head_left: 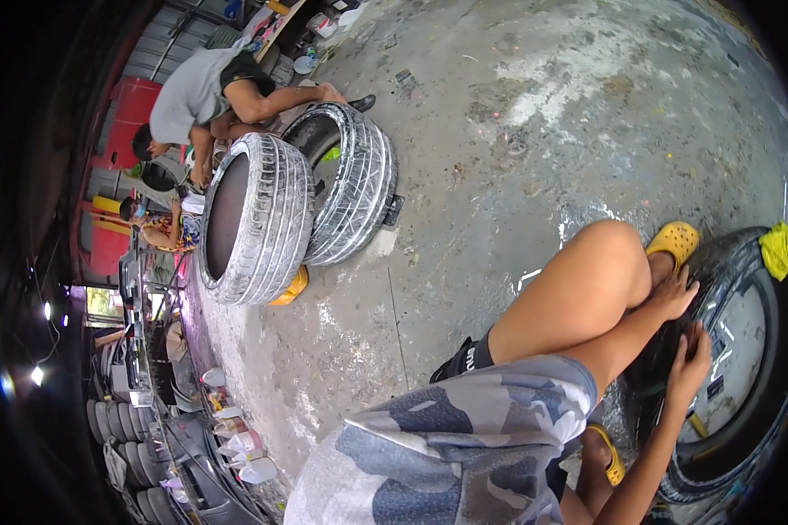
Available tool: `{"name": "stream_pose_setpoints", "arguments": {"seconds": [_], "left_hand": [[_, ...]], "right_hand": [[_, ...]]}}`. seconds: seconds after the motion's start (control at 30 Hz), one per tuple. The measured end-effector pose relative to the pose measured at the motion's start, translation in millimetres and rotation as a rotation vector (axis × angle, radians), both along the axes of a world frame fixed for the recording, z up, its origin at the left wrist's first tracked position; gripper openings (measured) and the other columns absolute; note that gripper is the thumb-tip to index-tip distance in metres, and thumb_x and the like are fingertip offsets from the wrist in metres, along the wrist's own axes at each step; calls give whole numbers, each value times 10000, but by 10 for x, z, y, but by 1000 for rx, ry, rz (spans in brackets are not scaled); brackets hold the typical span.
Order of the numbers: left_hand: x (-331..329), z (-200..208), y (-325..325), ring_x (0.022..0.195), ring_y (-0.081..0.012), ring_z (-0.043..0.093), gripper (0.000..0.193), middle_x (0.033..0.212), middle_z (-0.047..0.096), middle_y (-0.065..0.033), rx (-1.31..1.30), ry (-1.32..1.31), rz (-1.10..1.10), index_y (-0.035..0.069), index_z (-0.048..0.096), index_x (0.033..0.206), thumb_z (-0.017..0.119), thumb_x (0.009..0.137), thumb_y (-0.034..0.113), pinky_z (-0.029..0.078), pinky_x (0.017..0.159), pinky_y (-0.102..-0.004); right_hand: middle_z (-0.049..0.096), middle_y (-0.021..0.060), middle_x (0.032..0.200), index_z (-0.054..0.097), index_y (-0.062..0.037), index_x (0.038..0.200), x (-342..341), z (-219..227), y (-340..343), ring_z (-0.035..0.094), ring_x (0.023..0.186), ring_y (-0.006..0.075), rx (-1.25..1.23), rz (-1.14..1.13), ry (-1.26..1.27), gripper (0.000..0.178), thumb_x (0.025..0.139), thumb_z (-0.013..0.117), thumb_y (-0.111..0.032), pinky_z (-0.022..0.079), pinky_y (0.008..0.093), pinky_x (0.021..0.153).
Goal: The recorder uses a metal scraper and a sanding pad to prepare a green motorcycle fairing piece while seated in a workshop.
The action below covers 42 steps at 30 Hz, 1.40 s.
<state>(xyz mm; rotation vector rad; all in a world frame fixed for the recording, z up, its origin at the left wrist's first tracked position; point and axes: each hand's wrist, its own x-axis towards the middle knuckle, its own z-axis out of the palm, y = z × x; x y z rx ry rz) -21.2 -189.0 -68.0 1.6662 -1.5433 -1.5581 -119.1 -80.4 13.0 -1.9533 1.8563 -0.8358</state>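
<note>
Head view: the left hand (672,296), fingers spread, best steadies the three-o'clock tyre (734,265) palm-flat; the right hand's (691,366) grip I cannot tell.

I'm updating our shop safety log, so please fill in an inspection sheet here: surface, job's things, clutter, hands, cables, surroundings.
Surface: grey concrete floor, stained, with shiny patches that look wet.
Job's things: dark tyre at the person's hands, yellow-green cloth on its edge; two whitish tyres stand farther off.
Clutter: plastic jugs grouped at the lower left.
Hands: left hand spread at the dark tyre; right hand loosely bent beside its opening, contact unclear.
Cables: a thin line near the hanging lights, possibly a wire.
Surroundings: two other people near red panels, upper left.
</note>
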Motion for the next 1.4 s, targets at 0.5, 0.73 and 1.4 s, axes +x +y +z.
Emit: {"name": "stream_pose_setpoints", "arguments": {"seconds": [0.5, 0.73, 1.4], "left_hand": [[153, -345, -215, 916, -359, 636, 251, 951, 665, -184, -767, -338, -151, 59, 690, 814, 487, 877, 192, 491, 804, -490], [103, -202, -149, 1326, -415, 373, 635, 1395, 425, -303, -334, 17, -108, -33, 401, 1385, 339, 986, 458, 268, 1121, -451], [226, -273, -268, 1308, -372, 420, 617, 1370, 486, -262, -295, 52, -73, -28, 462, 1360, 351, 972, 439, 286, 1105, -392]], "right_hand": [[651, 182, 1062, 626, -21, 1145, 199, 229, -147, 630, 990, 342, 15, 37, -21, 276, 871, 630, -54, 493, 398, 870], [635, 176, 990, 524, -109, 1353, -179, 568, 152, 609, 918, 354, 128, 21, 16, 527, 845, 642, -28, 487, 394, 823], [663, 105, 1012, 578, 16, 1182, -3537, 194, 3781, 635, 889, 249, 1257, -844, -320, 430, 761, 653, -29, 508, 409, 805]]}}
